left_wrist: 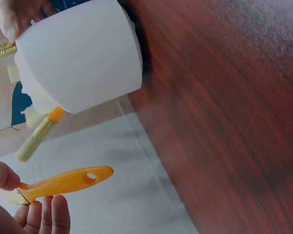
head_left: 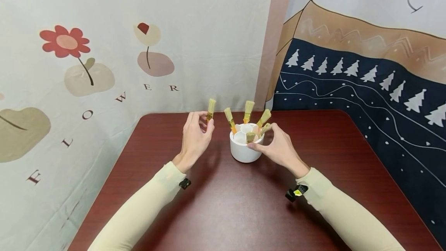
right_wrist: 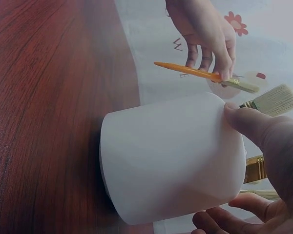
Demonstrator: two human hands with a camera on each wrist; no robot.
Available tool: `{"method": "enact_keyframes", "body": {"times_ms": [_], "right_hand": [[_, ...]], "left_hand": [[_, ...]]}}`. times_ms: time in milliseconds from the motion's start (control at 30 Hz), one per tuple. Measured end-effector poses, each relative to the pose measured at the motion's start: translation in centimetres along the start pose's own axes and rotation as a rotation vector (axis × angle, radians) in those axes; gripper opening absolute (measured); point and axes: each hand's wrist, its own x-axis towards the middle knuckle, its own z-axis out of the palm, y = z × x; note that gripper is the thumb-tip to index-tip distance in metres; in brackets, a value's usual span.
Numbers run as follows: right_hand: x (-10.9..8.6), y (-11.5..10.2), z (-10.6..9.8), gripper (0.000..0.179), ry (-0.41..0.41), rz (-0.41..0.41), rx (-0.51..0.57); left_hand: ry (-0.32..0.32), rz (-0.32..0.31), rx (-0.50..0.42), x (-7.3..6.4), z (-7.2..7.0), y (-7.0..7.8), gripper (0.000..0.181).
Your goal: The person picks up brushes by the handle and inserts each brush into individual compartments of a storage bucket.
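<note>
My left hand [head_left: 196,136] pinches a paintbrush [left_wrist: 71,181] by its metal band, between thumb and fingers. Pale bristles point up and the orange handle hangs down, clear of the table and left of a round white holder [head_left: 244,154]. The holder stands upright on the table, its top split into compartments round a central ring. Several paintbrushes [head_left: 249,108] stand in it, bristles up, leaning outward. My right hand [head_left: 281,146] grips the holder at its rim, thumb [right_wrist: 246,119] at the front and fingers round the right side, with brush heads between them.
Everything stands on a dark red-brown table [head_left: 240,204] with rounded far corners. Behind it hangs a pale cloth [head_left: 216,42] with printed flowers and letters. A navy cloth [head_left: 313,84] with white trees hangs at the right. Each sleeve bears a small black wrist device [head_left: 185,183].
</note>
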Motion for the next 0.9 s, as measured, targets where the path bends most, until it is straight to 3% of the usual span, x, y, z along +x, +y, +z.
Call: {"method": "enact_keyframes", "body": {"times_ms": [900], "right_hand": [[0.1,0.0,0.0,0.072,0.017,-0.032,0.013]], "left_hand": [[0.030,0.080,-0.208,-1.2,-0.1,4.0,0.034]]}}
